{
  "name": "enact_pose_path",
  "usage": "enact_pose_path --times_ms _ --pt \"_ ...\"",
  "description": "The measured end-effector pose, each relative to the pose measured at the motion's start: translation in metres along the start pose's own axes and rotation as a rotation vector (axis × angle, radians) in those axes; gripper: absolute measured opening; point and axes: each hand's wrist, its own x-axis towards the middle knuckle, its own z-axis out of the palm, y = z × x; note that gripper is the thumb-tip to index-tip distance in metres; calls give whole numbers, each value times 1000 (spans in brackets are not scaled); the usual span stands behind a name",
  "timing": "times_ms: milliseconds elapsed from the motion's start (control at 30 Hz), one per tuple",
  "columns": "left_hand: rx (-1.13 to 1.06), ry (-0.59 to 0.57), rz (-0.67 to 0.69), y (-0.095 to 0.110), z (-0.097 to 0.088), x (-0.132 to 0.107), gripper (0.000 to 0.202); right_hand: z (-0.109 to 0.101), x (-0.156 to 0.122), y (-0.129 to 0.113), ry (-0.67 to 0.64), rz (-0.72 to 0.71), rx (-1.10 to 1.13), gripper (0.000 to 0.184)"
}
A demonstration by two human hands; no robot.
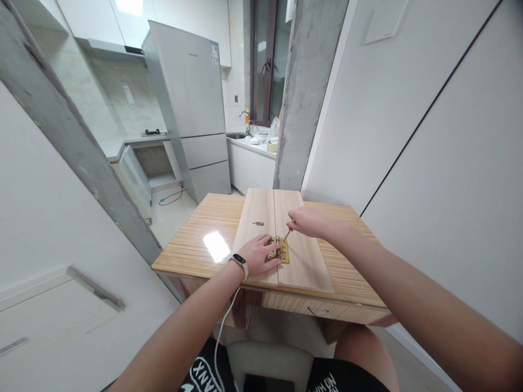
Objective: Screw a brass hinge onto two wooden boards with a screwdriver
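Observation:
A brass-coloured hinge [285,251] lies across the seam between two pale wooden boards, the left board [259,204] and the right board [304,267]. My left hand [255,256] rests flat with fingers spread over the hinge's left leaf and the left board, partly hiding the hinge. In my closed right hand [304,219] is a screwdriver [289,231], held at a slant. Its tip points down at the upper part of the hinge's right leaf; a screw under it is too small to make out. A little heap of screws [259,223] lies on the left board.
Both boards lie on a wood-grain desk [192,234] with a drawer [318,306] at its front. A white cable [223,326] hangs at the near edge. Beyond the desk stand a grey pillar [296,120] and a fridge [200,92]. A white wall [441,163] rises on the right.

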Motion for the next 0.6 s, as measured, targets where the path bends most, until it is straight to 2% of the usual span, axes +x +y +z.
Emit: enact_pose_path --times_ms 233,433,600 --pt "-10 6 0 0 0 0 55 1 9 -2 10 -11 45 34" --pt "-22 -1 -7 -1 0 0 56 2 12 2 -14 87 108 34" --pt "-25 -29 -11 0 -3 1 57 2 1 9 102 158 199 24"
